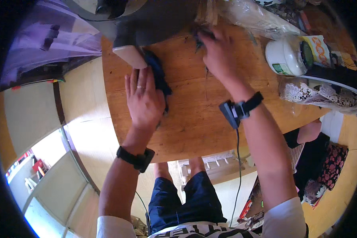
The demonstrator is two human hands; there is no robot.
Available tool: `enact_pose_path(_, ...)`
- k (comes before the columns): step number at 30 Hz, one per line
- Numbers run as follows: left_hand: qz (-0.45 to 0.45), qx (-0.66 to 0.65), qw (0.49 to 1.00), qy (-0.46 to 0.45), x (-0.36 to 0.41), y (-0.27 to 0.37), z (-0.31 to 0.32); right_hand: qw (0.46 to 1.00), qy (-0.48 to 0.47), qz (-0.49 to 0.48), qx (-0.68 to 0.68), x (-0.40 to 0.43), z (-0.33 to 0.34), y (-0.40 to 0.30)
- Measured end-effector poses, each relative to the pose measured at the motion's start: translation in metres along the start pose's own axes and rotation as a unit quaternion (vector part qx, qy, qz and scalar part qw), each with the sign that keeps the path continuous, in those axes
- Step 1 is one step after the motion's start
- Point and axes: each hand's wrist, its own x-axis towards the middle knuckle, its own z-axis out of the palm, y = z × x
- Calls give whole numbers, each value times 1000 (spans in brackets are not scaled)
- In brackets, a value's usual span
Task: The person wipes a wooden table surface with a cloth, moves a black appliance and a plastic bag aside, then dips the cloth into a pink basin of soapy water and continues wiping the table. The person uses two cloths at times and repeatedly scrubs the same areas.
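My left hand (145, 98) lies flat, fingers together, on the left part of the wooden table (190, 128), with a ring on one finger. Its fingertips meet the lower edge of a pale, rounded block-like part (131, 56). Along the hand's right side lies a bunched dark blue cloth (159, 71), partly under the thumb side. Farther up and to the right, my right hand (218, 50) is blurred, its fingers bent over a small dark bundle (202, 34); whether it grips the bundle is unclear. Loose dark threads (206, 71) trail below that hand.
A large dark object (163, 20) covers the table's far left. A white plastic jar (285, 56), a yellow and white packet (316, 49), white lace (312, 93) and clear plastic wrapping (255, 20) line the right side. A cable (239, 166) hangs from the right wrist device (232, 113).
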Motion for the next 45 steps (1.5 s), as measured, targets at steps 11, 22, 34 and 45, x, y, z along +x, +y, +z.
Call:
enact_pose_path(11, -24, 65, 997, 38, 45, -75, 2, 999, -46, 16, -1, -74, -7, -43)
enact_pose_path(22, -83, 58, 994, 49, 42, -92, -4, 999, -38, 3, -4, -69, -6, -45)
enact_pose_path(34, -24, -38, 992, -117, -121, 4, -35, 998, -16, 64, -5, -66, 7, -30)
enact_pose_path(45, -29, 34, 999, -28, -67, -76, -43, 990, -141, 24, 8, -178, -39, -105)
